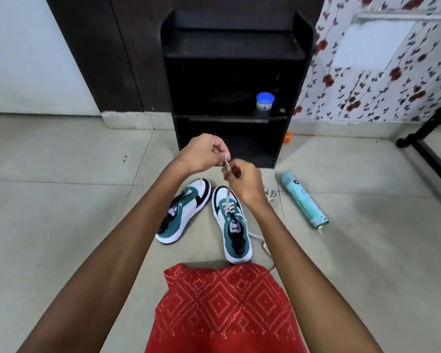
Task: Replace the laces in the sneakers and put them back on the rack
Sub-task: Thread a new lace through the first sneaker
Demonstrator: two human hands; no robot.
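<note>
Our left hand and right hand pinch the flat cream lace above the right teal-and-white sneaker; its unlaced twin lies left. Uneven pulling could leave one end short.

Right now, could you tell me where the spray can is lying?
In the head view, the spray can lies on its side on the floor tiles, right of the right sneaker and just in front of the black rack.
</note>
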